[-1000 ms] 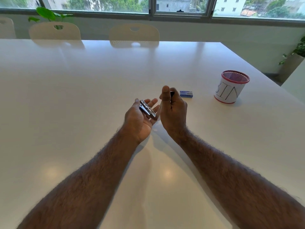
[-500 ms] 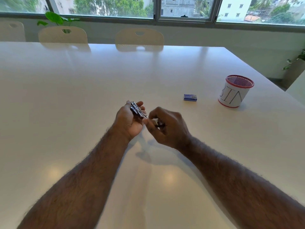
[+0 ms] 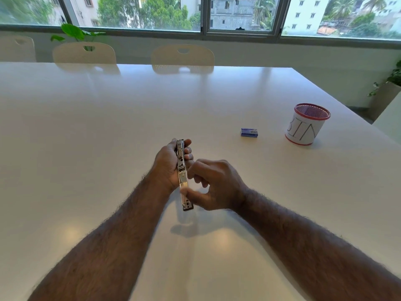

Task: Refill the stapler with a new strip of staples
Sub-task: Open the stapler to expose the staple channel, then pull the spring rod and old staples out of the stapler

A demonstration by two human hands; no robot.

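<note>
The left hand (image 3: 168, 165) is wrapped around the far half of the stapler (image 3: 181, 170), fingers curled over its right side and thumb side on the left, so the metal body runs lengthwise from far to near, held just above the table (image 3: 108, 137). The stapler is opened out: its shiny inner channel faces up, and its dark near end sticks out past both hands. The right hand (image 3: 217, 185) comes in from the right, its thumb and fingers pinched on the stapler's near half; whether a staple strip sits between the fingertips cannot be told. Both hands are near the table's middle, close to the person. To the far right lies a small blue staple box (image 3: 249, 133), flat on the table. Further right stands a white cup (image 3: 303, 129) with a red mesh rim, lettered "BIN". Chairs (image 3: 182, 56) line the far edge under the window (image 3: 238, 14).
</note>
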